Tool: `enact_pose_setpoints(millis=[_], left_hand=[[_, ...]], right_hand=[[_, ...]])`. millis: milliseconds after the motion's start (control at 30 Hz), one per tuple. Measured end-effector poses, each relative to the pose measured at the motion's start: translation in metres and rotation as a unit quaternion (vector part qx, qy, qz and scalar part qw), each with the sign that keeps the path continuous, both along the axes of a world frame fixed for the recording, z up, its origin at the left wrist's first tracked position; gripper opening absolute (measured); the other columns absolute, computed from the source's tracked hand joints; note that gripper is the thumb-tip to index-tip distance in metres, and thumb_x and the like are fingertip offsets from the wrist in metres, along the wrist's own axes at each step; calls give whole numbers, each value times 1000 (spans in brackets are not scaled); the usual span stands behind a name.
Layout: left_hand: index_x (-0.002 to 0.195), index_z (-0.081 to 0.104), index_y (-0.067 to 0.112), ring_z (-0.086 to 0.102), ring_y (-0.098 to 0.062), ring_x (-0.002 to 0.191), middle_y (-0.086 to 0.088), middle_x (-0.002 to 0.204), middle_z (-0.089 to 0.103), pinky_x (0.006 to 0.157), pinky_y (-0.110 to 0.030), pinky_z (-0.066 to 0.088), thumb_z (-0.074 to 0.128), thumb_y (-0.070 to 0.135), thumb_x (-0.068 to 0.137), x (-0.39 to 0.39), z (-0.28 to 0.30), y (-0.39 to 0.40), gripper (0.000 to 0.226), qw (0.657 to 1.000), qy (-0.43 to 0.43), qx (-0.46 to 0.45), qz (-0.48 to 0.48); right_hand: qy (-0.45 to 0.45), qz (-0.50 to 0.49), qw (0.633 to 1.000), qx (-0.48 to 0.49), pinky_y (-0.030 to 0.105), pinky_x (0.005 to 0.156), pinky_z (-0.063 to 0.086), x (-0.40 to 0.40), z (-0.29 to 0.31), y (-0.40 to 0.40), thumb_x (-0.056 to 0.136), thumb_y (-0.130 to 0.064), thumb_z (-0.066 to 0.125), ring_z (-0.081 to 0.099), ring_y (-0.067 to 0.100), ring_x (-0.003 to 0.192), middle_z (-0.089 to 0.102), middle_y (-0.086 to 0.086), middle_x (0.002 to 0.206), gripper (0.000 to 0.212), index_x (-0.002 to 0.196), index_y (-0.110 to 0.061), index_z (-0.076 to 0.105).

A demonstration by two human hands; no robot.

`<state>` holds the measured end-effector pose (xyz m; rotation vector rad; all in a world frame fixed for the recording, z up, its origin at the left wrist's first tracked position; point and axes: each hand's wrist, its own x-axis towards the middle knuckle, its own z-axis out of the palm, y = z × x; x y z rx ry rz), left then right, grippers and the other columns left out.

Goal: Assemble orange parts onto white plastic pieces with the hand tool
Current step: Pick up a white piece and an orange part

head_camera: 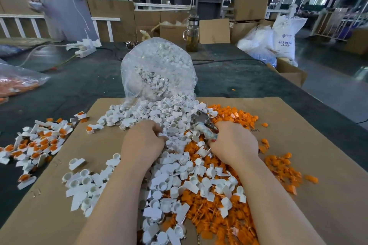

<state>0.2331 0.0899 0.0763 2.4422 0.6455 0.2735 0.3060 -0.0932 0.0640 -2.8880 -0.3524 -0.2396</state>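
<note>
A heap of white plastic pieces (159,111) spills from a clear bag (157,65) onto a cardboard sheet (298,125). Loose orange parts (235,117) lie to the right of it and in front. My left hand (142,141) rests curled in the white pile, its fingertips closed on a white piece. My right hand (233,143) grips the taped handles of a metal hand tool (203,121), whose head points up and left over the pile. Assembled white-and-orange pieces (39,141) lie at the left edge of the cardboard.
Another person (59,0) stands at the far left of the dark table (239,77). A bag of orange parts (18,83) sits at left. A glass jar (192,34), a power strip (83,49), cardboard boxes (288,73) and white sacks (282,34) lie behind.
</note>
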Motion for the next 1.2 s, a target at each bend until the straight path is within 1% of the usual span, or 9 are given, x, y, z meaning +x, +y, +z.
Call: enact_pose_setpoints(millis=[167,267,467,600,733,900,1033,1133,1200], left_hand=[[96,66,29,69,-17,73,9,84,71,70,-35,58,72,29,87,1,-1,0,11,997,-55,-55,15],[96,67,33,65,-9,68,19,87,64,58,-24,46,73,26,86,3,1,-1,14,990,-109,-90,4],[92,71,37,59,2,59,18,92,69,50,-13,42,76,13,84,3,5,-4,25,967,-167,-187,-41],[91,73,34,61,1,62,12,86,72,46,-8,41,84,21,76,2,9,-5,23,948,-182,-259,-36],[85,69,29,51,3,45,8,75,68,42,-9,37,88,28,70,6,8,-8,25,958,-179,-226,-4],[86,63,27,67,0,61,5,73,72,59,-22,48,70,31,88,6,6,-15,9,958,-215,-189,10],[93,58,29,70,0,66,10,72,73,63,-27,55,61,28,94,7,5,-15,3,959,-219,-179,19],[105,60,29,71,-4,74,9,83,73,75,-33,59,60,24,95,9,5,-15,11,962,-199,-187,-6],[101,64,27,72,-5,72,11,82,73,75,-34,59,58,21,97,8,6,-14,9,962,-196,-188,-16]], right_hand=[[25,18,1000,-3,24,44,30,-1,2,3,85,-23,62,47,9,60,53,-8,74,9,85,-26,53],[39,12,999,16,25,46,31,0,1,3,87,-25,62,48,9,62,53,-7,75,16,79,-27,48],[1,11,995,97,26,50,38,2,3,0,90,-37,60,53,15,69,55,-7,82,17,91,-27,47],[-29,4,990,139,29,55,42,2,4,2,91,-38,59,57,19,78,53,-8,85,21,106,-25,53],[-35,18,980,193,26,55,42,3,5,3,92,-35,61,57,13,77,58,-9,88,20,108,-23,59],[-40,40,975,217,22,52,36,0,5,7,91,-35,63,51,6,69,55,-12,80,13,97,-26,55],[-51,42,964,257,21,52,32,-1,7,9,89,-39,66,46,2,65,49,-17,74,19,90,-26,52],[-47,65,954,289,19,53,34,-4,10,9,89,-36,67,51,1,68,52,-19,76,16,91,-27,54],[-41,80,949,302,21,56,41,-6,12,10,89,-33,68,55,4,72,57,-15,81,14,94,-25,58]])
